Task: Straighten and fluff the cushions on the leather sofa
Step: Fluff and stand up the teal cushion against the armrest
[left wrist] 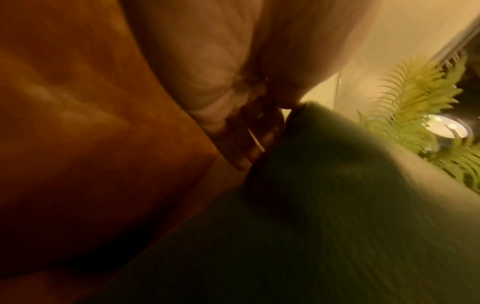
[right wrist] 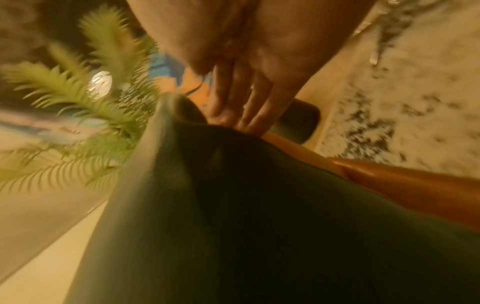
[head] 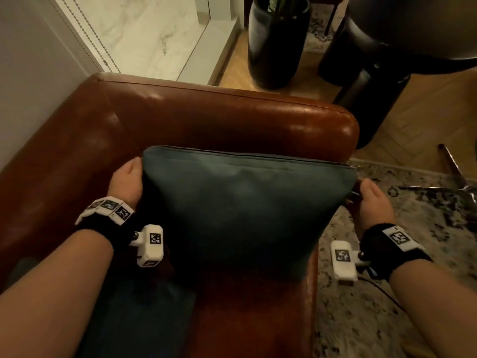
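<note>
A dark teal cushion stands upright on the brown leather sofa, leaning toward the armrest, zip edge on top. My left hand lies flat against its left side and my right hand against its right side, so the cushion sits squeezed between the palms. In the left wrist view the straight fingers run along the cushion beside the sofa leather. The right wrist view shows straight fingers pressing the cushion's edge. A second teal cushion lies flat on the seat under my left forearm.
Beyond the armrest stand a tall black planter with a fern and a dark round pedestal table. A patterned rug and metal chair legs are on the right. A wall and a marble sill close off the left.
</note>
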Demonstrator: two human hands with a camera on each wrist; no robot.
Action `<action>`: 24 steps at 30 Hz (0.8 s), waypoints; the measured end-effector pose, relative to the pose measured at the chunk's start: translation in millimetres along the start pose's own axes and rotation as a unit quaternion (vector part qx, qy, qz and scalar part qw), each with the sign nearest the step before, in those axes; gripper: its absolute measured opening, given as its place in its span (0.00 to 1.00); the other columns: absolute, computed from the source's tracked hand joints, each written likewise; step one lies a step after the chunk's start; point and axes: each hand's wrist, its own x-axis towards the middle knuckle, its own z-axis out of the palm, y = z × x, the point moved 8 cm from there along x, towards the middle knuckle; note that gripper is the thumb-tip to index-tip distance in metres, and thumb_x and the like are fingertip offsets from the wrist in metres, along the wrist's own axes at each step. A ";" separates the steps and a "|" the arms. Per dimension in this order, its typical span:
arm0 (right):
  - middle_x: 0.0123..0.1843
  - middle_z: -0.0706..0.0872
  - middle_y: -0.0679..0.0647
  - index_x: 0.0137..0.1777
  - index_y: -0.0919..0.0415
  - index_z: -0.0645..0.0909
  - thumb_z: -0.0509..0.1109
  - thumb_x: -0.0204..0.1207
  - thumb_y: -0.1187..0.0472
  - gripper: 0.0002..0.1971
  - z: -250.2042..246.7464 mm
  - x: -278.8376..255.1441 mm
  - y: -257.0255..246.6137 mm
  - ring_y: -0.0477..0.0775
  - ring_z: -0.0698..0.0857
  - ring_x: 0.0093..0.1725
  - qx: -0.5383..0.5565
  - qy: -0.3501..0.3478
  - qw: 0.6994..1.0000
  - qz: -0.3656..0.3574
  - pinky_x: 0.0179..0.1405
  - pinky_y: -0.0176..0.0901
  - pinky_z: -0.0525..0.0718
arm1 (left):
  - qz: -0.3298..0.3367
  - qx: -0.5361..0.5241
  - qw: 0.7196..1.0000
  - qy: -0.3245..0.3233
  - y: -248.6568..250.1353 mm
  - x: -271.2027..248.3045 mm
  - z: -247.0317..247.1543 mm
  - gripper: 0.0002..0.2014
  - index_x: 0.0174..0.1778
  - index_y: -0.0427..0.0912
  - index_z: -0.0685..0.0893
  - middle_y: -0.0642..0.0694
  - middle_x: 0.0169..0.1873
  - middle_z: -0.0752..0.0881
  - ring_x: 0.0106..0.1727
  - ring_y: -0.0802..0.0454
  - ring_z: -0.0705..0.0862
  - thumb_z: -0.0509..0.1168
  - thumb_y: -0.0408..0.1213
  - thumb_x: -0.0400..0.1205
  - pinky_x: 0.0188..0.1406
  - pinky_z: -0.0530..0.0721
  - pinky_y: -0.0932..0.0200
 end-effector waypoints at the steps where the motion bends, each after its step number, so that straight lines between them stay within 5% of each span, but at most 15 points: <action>1: 0.45 0.92 0.45 0.50 0.54 0.83 0.59 0.87 0.58 0.11 0.0 -1.0 7.4 0.44 0.90 0.48 0.013 -0.019 1.000 0.006 0.53 0.45 0.86 | 0.001 -0.048 0.998 -0.032 -1.5 -6.9 8.3 0.15 0.53 0.49 0.86 0.48 0.51 0.86 0.59 0.51 0.80 0.52 0.35 0.90 0.50 0.74 0.72; 4: 0.50 0.93 0.44 0.49 0.49 0.90 0.72 0.77 0.47 0.10 6.5 -7.3 13.3 0.44 0.89 0.54 0.037 -0.054 0.998 -0.011 0.56 0.39 0.86 | -0.031 -0.166 0.984 -0.054 -14.0 -14.2 18.9 0.12 0.57 0.55 0.87 0.49 0.59 0.89 0.62 0.49 0.87 0.58 0.39 0.88 0.64 0.82 0.50; 6: 0.53 0.92 0.45 0.51 0.46 0.90 0.77 0.57 0.36 0.24 8.0 -6.6 16.4 0.45 0.89 0.56 0.023 -0.052 0.998 -0.003 0.58 0.40 0.85 | -0.047 -0.165 0.984 -0.041 -15.6 -11.0 18.2 0.11 0.56 0.61 0.87 0.50 0.59 0.90 0.61 0.47 0.87 0.60 0.42 0.87 0.64 0.83 0.44; 9: 0.57 0.91 0.51 0.56 0.50 0.88 0.78 0.50 0.31 0.35 6.2 -2.3 13.2 0.51 0.88 0.59 -0.019 -0.028 0.999 -0.027 0.59 0.46 0.85 | -0.039 -0.107 0.993 -0.021 -24.8 4.1 14.4 0.11 0.55 0.64 0.86 0.51 0.55 0.90 0.58 0.42 0.88 0.65 0.51 0.78 0.62 0.83 0.34; 11: 0.52 0.91 0.53 0.47 0.51 0.87 0.78 0.63 0.36 0.22 3.6 -2.7 2.1 0.55 0.89 0.54 -0.070 0.003 0.996 -0.056 0.56 0.46 0.87 | -0.043 -0.084 0.995 0.021 -21.6 3.8 7.4 0.10 0.51 0.62 0.87 0.50 0.52 0.91 0.56 0.42 0.88 0.64 0.47 0.78 0.62 0.84 0.35; 14: 0.51 0.89 0.60 0.49 0.58 0.85 0.71 0.81 0.59 0.04 -2.8 -1.3 -18.1 0.51 0.87 0.45 -0.158 0.035 0.980 -0.117 0.48 0.36 0.86 | -0.054 -0.064 0.994 0.075 -13.3 -1.5 -3.4 0.10 0.56 0.51 0.88 0.47 0.51 0.89 0.54 0.46 0.86 0.64 0.41 0.83 0.57 0.83 0.48; 19: 0.44 0.89 0.57 0.50 0.58 0.87 0.73 0.79 0.60 0.03 -13.7 8.2 -26.0 0.60 0.89 0.49 -0.230 0.064 0.960 -0.144 0.54 0.53 0.88 | -0.081 -0.045 0.991 0.092 -16.9 9.6 -11.0 0.11 0.59 0.44 0.88 0.42 0.51 0.88 0.47 0.46 0.82 0.65 0.41 0.84 0.45 0.78 0.53; 24: 0.45 0.88 0.54 0.49 0.57 0.85 0.69 0.82 0.59 0.04 -9.5 4.1 -17.2 0.56 0.87 0.49 -0.195 0.048 0.971 -0.129 0.56 0.54 0.87 | -0.051 -0.053 0.993 0.094 -8.0 -3.7 -3.5 0.13 0.65 0.48 0.84 0.50 0.54 0.83 0.55 0.50 0.81 0.60 0.44 0.88 0.52 0.77 0.52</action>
